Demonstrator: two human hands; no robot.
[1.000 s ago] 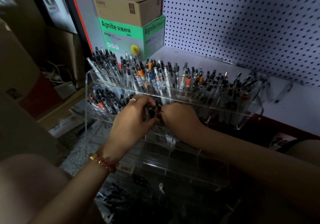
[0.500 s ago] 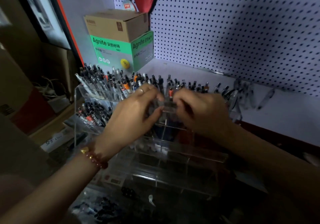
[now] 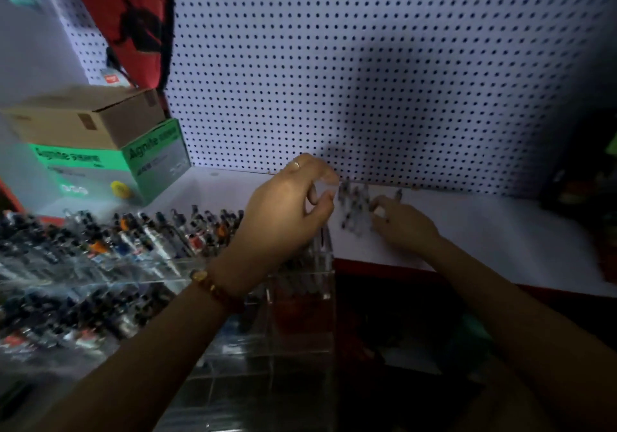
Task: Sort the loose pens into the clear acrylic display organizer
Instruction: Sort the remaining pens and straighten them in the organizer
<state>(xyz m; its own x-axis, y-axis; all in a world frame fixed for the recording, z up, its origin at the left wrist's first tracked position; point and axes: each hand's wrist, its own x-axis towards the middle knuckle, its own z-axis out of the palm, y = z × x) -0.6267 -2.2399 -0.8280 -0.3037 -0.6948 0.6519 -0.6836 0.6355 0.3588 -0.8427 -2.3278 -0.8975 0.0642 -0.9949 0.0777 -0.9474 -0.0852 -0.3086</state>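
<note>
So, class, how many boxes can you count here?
2. A brown cardboard box sits on top of a green box, both at the left beside the pegboard. The dark things at far right are too blurred to tell.

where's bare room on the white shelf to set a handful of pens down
Widest bare patch: white shelf right of the right hand, up to the dark goods at the far right. A smaller strip lies between the green box and the left hand, behind the organizer. Crowded: the loose pens between the hands, and the organizer's packed tiers.
</note>
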